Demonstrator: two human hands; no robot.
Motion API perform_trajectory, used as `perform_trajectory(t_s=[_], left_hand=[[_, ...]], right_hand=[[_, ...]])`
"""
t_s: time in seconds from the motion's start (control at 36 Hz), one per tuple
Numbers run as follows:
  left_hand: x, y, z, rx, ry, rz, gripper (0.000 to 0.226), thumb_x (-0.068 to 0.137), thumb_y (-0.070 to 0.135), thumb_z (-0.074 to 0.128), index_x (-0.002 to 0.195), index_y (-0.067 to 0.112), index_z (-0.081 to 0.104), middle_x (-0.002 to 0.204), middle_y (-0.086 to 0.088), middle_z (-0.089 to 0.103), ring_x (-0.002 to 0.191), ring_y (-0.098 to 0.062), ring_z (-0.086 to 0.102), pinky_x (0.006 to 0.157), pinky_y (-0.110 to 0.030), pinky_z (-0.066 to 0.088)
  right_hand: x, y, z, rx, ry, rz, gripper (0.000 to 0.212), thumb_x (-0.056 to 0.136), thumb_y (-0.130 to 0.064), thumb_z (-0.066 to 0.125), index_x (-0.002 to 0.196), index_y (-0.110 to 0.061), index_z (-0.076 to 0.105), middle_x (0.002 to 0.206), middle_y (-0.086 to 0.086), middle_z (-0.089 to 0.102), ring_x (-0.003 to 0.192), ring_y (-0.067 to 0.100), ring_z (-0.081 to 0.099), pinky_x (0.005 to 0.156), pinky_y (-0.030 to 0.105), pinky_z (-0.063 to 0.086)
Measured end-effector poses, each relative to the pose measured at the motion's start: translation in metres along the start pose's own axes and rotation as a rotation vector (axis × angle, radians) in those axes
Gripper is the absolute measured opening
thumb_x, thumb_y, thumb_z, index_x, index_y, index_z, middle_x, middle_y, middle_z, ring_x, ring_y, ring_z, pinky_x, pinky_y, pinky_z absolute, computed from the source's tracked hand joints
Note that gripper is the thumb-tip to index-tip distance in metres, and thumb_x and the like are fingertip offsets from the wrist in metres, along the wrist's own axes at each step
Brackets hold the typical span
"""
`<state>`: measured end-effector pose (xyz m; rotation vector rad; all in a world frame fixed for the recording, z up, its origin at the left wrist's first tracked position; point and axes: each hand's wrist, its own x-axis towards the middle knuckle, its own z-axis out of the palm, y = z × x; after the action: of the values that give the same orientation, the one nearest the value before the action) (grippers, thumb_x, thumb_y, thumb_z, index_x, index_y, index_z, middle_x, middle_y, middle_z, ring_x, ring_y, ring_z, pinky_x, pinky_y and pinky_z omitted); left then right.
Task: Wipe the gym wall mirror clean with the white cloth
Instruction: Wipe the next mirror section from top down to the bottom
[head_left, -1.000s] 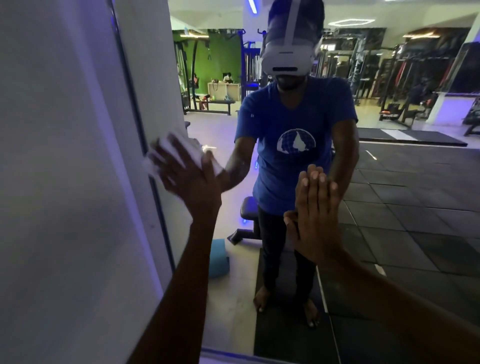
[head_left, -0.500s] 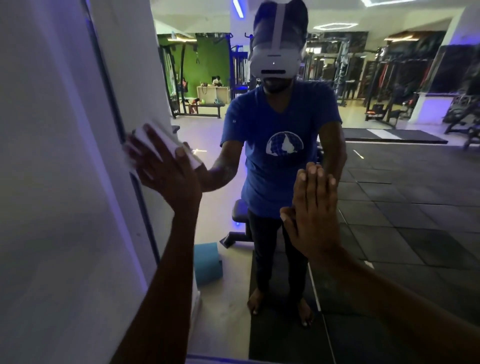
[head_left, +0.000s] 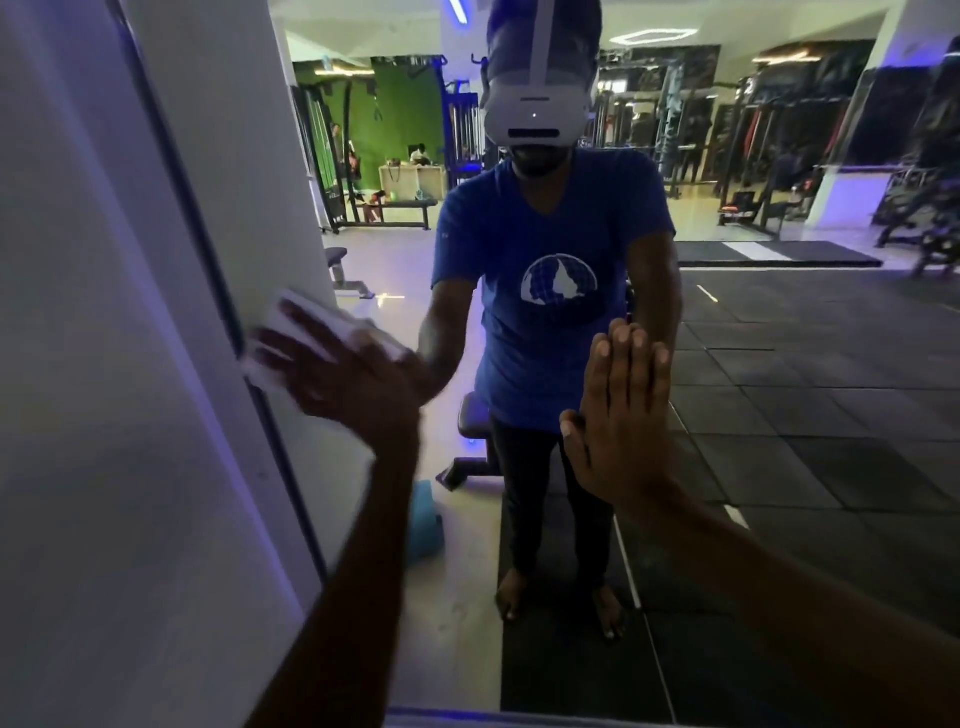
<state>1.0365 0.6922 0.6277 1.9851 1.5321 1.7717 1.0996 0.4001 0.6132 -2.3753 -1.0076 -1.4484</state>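
The wall mirror (head_left: 789, 426) fills most of the view and reflects me and the gym behind. My left hand (head_left: 358, 384) presses the white cloth (head_left: 288, 319) flat against the glass with spread fingers, right at the mirror's dark left frame edge (head_left: 208, 244). The hand is motion-blurred and covers most of the cloth. My right hand (head_left: 618, 415) lies flat on the glass at centre right, fingers straight and together, holding nothing.
A pale wall panel (head_left: 104, 364) runs along the left of the mirror frame. The mirror's bottom edge (head_left: 519, 717) is near the lower border. Reflected in the glass are a bench (head_left: 470, 441), a teal block (head_left: 426, 525) and dark floor mats.
My left hand slid the cloth left to the mirror's frame edge, then slightly downward. My right hand stayed flat on the glass.
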Motion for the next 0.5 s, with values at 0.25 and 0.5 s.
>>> perform_trajectory(t_s=[0.25,0.5], left_hand=[[-0.038,-0.029,-0.061,-0.182,-0.176,0.829,0.066,0.110,0.049,0.019,0.168,0.029,-0.004,0.174,-0.018,0.007,0.161,-0.041,0.003,0.128,-0.057,0.008],[-0.143,-0.001,-0.080,-0.199,-0.366,0.328,0.075,0.109,0.058,0.014,0.168,0.014,-0.001,0.171,-0.029,-0.003,0.159,-0.048,-0.002,0.130,-0.058,0.004]], right_hand=[[-0.018,0.000,0.008,0.005,-0.016,-0.019,0.091,0.107,-0.048,0.050,0.166,0.003,0.004,0.174,0.026,-0.005,0.162,0.044,0.001,0.129,0.065,0.014],[-0.071,-0.016,0.020,0.005,-0.160,-0.102,0.095,0.105,-0.057,0.044,0.166,0.005,0.005,0.172,0.032,-0.001,0.161,0.048,0.001,0.129,0.065,0.005]])
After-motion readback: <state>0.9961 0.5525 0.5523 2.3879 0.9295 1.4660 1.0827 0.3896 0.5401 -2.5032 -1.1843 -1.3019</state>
